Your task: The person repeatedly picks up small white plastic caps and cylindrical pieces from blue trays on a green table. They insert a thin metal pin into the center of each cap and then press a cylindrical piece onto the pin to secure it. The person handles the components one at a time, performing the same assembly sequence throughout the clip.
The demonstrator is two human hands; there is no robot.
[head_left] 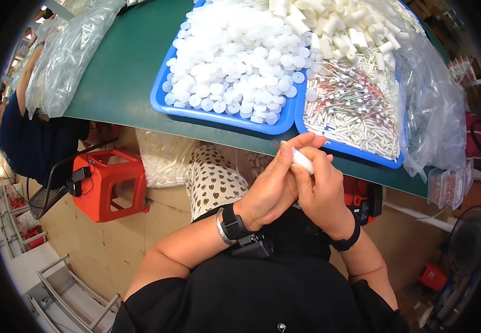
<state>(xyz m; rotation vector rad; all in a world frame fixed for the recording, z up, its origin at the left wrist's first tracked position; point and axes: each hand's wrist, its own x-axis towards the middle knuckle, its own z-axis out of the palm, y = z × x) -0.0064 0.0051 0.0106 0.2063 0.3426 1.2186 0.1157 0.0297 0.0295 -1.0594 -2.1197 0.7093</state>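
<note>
My two hands meet just over the near edge of the table, in front of the blue trays. My right hand [325,194] is closed, its thumb and fingers around a small white plastic tube [302,161]. Against it lies my left hand [274,186], fingers pressed together; a thin reddish wire end pokes out by its fingertips, and what else it pinches is hidden. Nearest to both hands is the right blue tray [357,153], with short white rods and red-wired pieces [357,89], and thicker white tubes [335,28] behind.
Left of it, another blue tray [218,121] is heaped with translucent white discs [235,61]. Clear plastic bags [434,105] lie at the green table's [118,72] right. A red stool [110,188] stands at left, near another person [35,133]. A fan [471,238] is at far right.
</note>
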